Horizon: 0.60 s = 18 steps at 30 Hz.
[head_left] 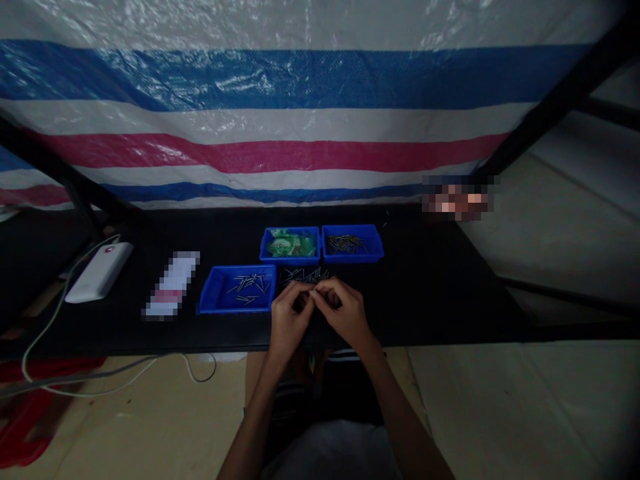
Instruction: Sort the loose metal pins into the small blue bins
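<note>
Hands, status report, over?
Left hand, right hand meeting, pinching a tiny piece, unclear what. Loose metal pins just beyond. Nearest blue tray left, not blocking.

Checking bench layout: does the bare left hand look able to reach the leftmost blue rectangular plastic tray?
Probably yes: the left hand is beside the tray, nothing visible between, though it apparently holds a tiny piece.

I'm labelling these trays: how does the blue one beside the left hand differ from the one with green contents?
The front tray holds thin metal pieces lying scattered; the back tray holds green items bunched together.
The front tray sits closer, beside the left hand; the back tray sits farther off.
Both are blue, on the black table.
</note>
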Tool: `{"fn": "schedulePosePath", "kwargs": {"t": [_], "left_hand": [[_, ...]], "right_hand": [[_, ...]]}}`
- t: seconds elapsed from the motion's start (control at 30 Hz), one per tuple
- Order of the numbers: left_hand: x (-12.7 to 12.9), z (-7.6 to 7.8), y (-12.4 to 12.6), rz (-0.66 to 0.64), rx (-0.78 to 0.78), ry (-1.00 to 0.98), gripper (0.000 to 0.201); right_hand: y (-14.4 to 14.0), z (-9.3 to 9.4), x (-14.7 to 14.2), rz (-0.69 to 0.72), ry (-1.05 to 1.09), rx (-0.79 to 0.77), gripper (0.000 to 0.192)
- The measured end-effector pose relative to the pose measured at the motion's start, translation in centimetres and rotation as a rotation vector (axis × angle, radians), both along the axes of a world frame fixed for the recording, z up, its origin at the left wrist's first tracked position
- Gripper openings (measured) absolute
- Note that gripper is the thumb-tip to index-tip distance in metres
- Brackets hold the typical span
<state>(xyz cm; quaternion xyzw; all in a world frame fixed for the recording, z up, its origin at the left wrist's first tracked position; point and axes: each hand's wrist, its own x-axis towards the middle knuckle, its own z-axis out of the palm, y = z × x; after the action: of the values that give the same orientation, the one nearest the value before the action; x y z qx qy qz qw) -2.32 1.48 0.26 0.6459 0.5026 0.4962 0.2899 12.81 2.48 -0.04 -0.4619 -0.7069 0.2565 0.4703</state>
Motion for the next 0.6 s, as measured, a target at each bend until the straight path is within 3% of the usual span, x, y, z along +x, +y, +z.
{"fn": "schedulePosePath", "kwargs": {"t": [0.6], "left_hand": [[-0.03,-0.25,0.01,0.001,-0.020,0.033,0.016]], "right_hand": [[0.05,0.05,-0.02,-0.003,-0.019,0.001,0.005]]}}
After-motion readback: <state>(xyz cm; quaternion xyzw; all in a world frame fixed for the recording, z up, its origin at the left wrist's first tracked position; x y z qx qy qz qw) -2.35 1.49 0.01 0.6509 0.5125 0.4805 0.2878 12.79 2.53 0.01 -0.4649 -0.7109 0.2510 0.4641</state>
